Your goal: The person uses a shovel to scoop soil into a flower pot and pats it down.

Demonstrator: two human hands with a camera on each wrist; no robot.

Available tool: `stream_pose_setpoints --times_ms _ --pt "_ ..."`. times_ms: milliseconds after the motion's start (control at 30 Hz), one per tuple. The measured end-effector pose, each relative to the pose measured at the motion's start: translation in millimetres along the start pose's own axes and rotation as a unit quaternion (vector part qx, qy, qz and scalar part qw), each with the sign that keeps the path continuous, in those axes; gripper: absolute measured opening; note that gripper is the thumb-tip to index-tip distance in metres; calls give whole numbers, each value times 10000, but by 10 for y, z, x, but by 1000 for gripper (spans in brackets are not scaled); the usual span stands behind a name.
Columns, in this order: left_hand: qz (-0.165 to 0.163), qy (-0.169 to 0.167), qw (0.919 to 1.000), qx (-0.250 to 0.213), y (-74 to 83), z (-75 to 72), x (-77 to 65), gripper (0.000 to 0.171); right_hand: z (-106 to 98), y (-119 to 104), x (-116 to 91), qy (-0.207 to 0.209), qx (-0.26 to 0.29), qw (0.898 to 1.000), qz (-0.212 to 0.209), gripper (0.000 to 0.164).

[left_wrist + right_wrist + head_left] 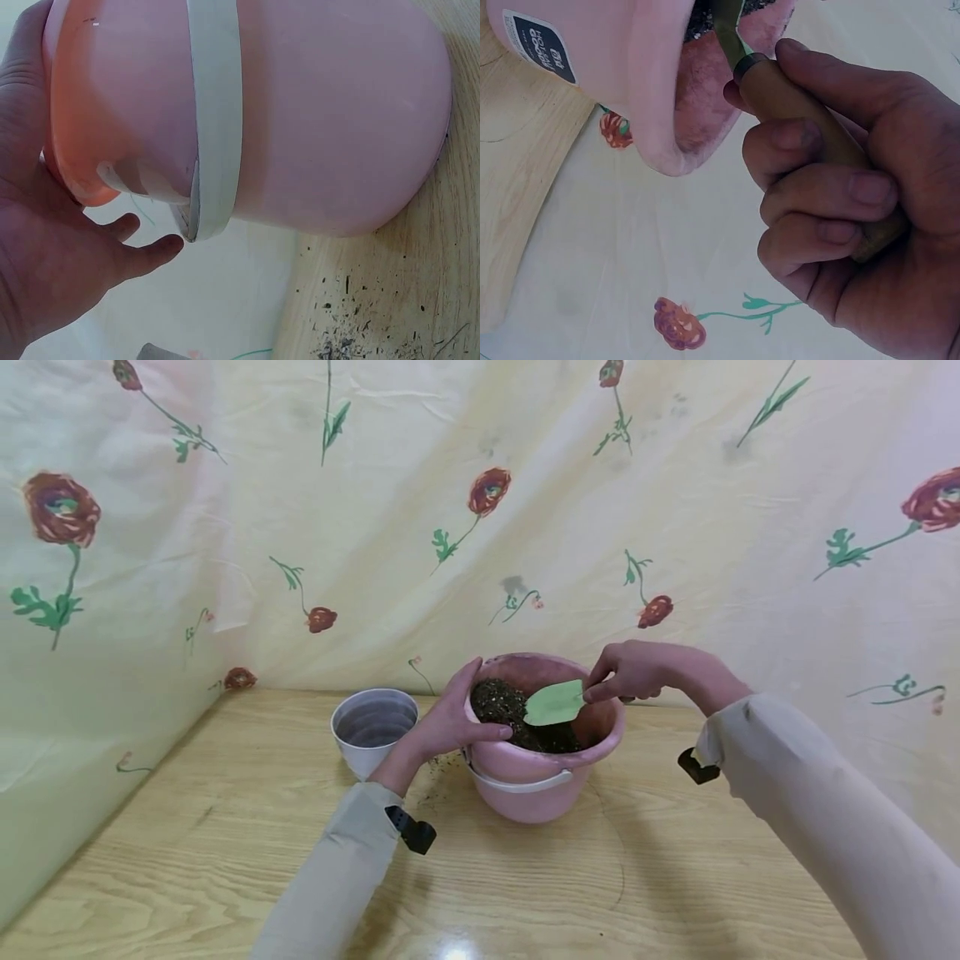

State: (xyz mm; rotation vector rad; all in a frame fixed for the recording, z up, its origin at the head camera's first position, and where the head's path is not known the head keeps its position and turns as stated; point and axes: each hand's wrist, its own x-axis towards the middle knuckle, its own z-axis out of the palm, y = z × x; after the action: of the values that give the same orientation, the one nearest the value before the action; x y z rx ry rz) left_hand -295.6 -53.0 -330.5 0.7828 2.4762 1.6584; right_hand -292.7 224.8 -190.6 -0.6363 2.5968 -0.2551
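Note:
A pink bucket (534,802) with a white carrying handle (217,112) stands on the table, partly filled with dark soil (497,702). My left hand (447,720) grips its rim at the left side, thumb lying over the edge. In my right hand (637,670) is a garden trowel (555,703) with a light green blade. The right wrist view shows the fingers wrapped round its wooden handle (802,112). Inside the bucket, the blade's tip meets the soil, and the soil is heaped towards the left wall.
Left of the bucket stands a white plant pot (358,758) with a grey inside. Crumbs of soil (341,330) lie scattered on the wooden table (525,893) between them. A flower-patterned sheet (390,552) hangs close behind and along the left side.

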Motion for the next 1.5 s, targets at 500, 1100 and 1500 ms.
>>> stream_pose_setpoints --times_ms 500,1100,1500 --pt "-35 20 10000 81 -7 7 20 120 191 24 209 370 -234 9964 -721 18" --pt "16 24 9999 116 -2 -18 19 118 376 45 347 963 203 9908 -929 20" --pt "-81 38 9999 119 -19 -17 13 120 519 -19 358 1370 35 9875 -772 22"
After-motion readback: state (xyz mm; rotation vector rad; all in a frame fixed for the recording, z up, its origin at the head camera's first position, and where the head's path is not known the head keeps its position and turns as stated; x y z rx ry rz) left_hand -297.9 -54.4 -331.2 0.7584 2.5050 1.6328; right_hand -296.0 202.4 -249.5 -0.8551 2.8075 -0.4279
